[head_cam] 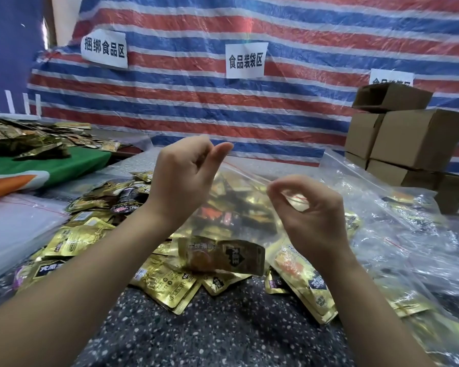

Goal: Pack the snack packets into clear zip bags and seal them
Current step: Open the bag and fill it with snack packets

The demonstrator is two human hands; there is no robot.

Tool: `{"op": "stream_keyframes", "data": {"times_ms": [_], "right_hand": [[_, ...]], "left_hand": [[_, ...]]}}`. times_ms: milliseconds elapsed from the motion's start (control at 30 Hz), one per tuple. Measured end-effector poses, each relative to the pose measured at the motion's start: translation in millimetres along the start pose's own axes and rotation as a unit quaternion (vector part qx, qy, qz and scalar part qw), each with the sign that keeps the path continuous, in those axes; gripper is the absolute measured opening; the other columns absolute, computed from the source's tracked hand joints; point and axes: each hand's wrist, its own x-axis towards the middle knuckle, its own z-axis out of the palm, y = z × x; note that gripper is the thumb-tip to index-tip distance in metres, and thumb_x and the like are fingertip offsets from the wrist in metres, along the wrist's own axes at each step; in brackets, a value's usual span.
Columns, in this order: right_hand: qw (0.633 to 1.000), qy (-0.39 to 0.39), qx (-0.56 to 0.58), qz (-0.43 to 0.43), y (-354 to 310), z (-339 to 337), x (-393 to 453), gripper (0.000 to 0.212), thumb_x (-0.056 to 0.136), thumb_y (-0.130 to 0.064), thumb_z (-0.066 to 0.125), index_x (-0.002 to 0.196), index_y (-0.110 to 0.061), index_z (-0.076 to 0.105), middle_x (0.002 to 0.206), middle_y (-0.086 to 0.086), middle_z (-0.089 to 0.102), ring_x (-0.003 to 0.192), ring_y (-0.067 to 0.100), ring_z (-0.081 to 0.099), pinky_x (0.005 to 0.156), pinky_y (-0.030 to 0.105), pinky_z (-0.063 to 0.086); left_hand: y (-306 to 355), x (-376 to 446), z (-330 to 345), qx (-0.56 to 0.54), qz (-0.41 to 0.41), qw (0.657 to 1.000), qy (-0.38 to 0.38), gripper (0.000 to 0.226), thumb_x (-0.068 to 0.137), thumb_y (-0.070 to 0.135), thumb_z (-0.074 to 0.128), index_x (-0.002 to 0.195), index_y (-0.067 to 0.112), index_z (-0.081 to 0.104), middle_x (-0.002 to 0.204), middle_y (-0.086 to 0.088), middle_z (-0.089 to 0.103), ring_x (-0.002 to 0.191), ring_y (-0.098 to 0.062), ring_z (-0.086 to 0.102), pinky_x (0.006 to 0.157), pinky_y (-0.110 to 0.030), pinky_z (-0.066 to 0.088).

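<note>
above packets, pinching fingers (both hands)

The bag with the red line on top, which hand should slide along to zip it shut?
Probably the right hand: its fingers already pinch the zip bag at the red line's lower end. The left hand holds the top end up and can steady it.

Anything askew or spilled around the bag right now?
Loose gold snack packets lie scattered in an untidy heap on the speckled surface. The zip bag, pinched by the left hand and right hand, looks intact.
</note>
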Motion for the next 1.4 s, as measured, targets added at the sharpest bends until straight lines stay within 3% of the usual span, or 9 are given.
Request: {"op": "stream_keyframes", "data": {"times_ms": [367,567,700,767,933,1033,1167,1300,1400], "right_hand": [[0.988,0.146,0.049,0.005,-2.2,5.3,0.8,0.009,0.09,-0.005,0.072,0.095,-0.012,0.069,0.088,-0.004,0.07,0.081,0.017,0.067,0.079,0.03,0.054],[0.995,0.081,0.034,0.046,-2.1,12.8,-1.9,0.016,0.088,-0.003,0.072,0.095,-0.018,0.069,0.085,-0.013,0.067,0.08,0.005,0.065,0.078,0.018,0.052],[0.995,0.021,0.025,0.094,-0.7,15.5,-5.0,0.015,0.089,-0.002,0.071,0.091,-0.016,0.071,0.084,-0.012,0.069,0.081,0.003,0.066,0.076,0.011,0.049],[0.993,-0.016,0.016,0.112,-0.7,15.8,-6.4,0.012,0.089,-0.002,0.071,0.089,-0.014,0.072,0.083,-0.011,0.07,0.082,0.003,0.065,0.073,0.006,0.046],[0.986,-0.075,-0.022,0.146,0.1,19.4,-9.7,0.014,0.091,-0.009,0.069,0.078,-0.014,0.066,0.074,-0.009,0.066,0.079,0.004,0.062,0.069,0.007,0.045],[0.984,-0.079,-0.044,0.156,2.9,19.4,-11.4,0.025,0.094,-0.015,0.065,0.069,-0.015,0.061,0.066,-0.005,0.062,0.072,0.007,0.059,0.064,0.01,0.043],[0.975,-0.083,-0.06,0.195,5.1,20.2,-13.0,0.034,0.098,-0.026,0.056,0.067,-0.013,0.061,0.063,0.001,0.061,0.066,0.012,0.054,0.063,0.021,0.041],[0.963,-0.057,-0.064,0.254,0.0,22.9,8.8,0.036,0.099,-0.032,0.053,0.068,-0.015,0.061,0.063,-0.001,0.061,0.057,0.012,0.052,0.053,0.024,0.038],[0.961,-0.126,-0.077,0.235,-12.6,41.5,48.3,0.03,0.099,-0.028,0.055,0.072,-0.015,0.062,0.064,-0.005,0.058,0.058,0.008,0.051,0.056,0.03,0.042]], "left_hand": [[15.5,17.1,-0.7,-0.03,0.006,0.999,0.019,0.043,0.097,0.017,0.058,0.058,0.002,0.047,0.051,-0.004,0.042,0.047,-0.013,0.037,0.049,-0.019,0.026],[4.2,-11.8,-2.5,-0.081,-0.087,0.993,-0.026,0.054,0.095,0.042,0.048,0.061,-0.001,0.046,0.052,-0.012,0.043,0.045,-0.02,0.039,0.041,-0.037,0.03],[-4.6,-34.0,-3.0,-0.095,-0.166,0.979,-0.072,0.042,0.086,0.05,0.056,0.069,0.011,0.056,0.056,-0.003,0.053,0.044,-0.006,0.048,0.042,-0.017,0.034],[-9.7,-43.7,-3.0,-0.097,-0.208,0.969,-0.09,0.039,0.084,0.048,0.059,0.073,0.011,0.059,0.058,-0.003,0.057,0.046,-0.008,0.051,0.042,-0.023,0.038],[-15.7,-58.1,-3.9,-0.133,-0.255,0.951,-0.116,0.034,0.086,0.043,0.058,0.074,0.011,0.059,0.058,0.001,0.059,0.046,-0.002,0.056,0.043,-0.025,0.04],[-17.7,-66.9,-1.2,-0.132,-0.255,0.949,-0.128,0.035,0.089,0.042,0.058,0.076,0.01,0.059,0.058,-0.008,0.055,0.047,-0.016,0.048,0.045,-0.032,0.037],[-21.7,-75.2,3.9,-0.115,-0.25,0.951,-0.142,0.032,0.092,0.035,0.061,0.072,0.011,0.059,0.056,0.007,0.049,0.049,-0.003,0.041,0.047,-0.015,0.032],[-24.1,-80.0,6.5,-0.109,-0.249,0.949,-0.157,0.039,0.087,0.05,0.056,0.07,0.015,0.057,0.054,0.013,0.048,0.049,-0.004,0.04,0.048,-0.016,0.033],[-23.3,-80.6,7.1,-0.081,-0.237,0.951,-0.18,0.036,0.085,0.053,0.056,0.068,0.022,0.055,0.054,0.016,0.05,0.05,-0.003,0.044,0.049,-0.014,0.034]]}}
